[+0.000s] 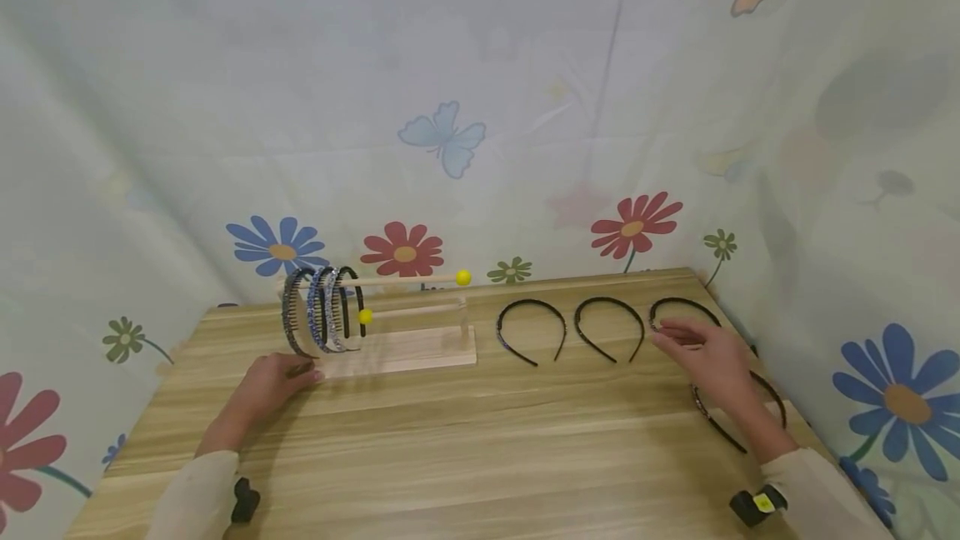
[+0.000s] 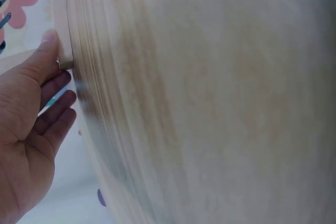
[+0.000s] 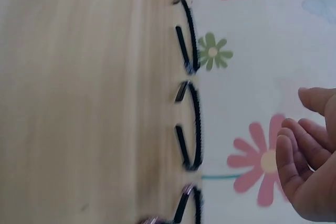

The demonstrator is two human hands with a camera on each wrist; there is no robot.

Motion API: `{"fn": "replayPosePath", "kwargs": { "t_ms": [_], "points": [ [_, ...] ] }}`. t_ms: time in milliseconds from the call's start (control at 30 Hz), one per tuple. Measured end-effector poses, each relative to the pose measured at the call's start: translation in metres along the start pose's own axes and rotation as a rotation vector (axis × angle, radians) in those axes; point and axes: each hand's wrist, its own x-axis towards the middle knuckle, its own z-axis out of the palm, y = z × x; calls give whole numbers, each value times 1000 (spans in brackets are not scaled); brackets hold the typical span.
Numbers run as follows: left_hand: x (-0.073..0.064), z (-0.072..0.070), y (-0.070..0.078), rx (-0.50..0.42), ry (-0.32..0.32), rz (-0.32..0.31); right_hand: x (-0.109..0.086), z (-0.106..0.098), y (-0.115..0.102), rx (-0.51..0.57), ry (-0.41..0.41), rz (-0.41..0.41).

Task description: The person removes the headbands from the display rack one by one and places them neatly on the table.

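My left hand [image 1: 266,390] pinches the front left corner of a wooden rack's pale base [image 1: 435,354] between thumb and fingers; the left wrist view shows the thumb on the base end [image 2: 64,51]. On the rack's rods hang a dark headband [image 1: 288,319], a blue glittery headband [image 1: 313,319] and a silver glittery headband [image 1: 331,319]. My right hand [image 1: 708,365] hovers with loosely bent fingers and nothing in them. It overlaps a black headband [image 1: 678,300] and, nearer the front, another headband [image 1: 722,430]. In the right wrist view, the hand [image 3: 310,150] is apart from the headbands.
Two more black headbands, one [image 1: 533,301] nearer the rack and one [image 1: 609,299] beside it, lie along the table's back. Yellow balls cap the upper rod [image 1: 463,277] and front rod [image 1: 365,317]. A flower-printed curtain [image 1: 525,190] stands behind the wood-grain table [image 1: 480,457].
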Motion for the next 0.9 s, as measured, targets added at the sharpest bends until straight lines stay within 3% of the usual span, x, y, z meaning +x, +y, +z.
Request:
{"fn": "replayPosePath", "kwargs": {
  "t_ms": [200, 500, 900],
  "points": [
    [0, 0, 0, 1, -6, -13, 18, 20, -22, 72, 16, -146],
    [1, -1, 1, 8, 2, -11, 35, 51, -76, 147, -72, -176],
    [1, -1, 0, 1, -15, -20, 53, 98, -159, 296, -186, -364]
  ]
}}
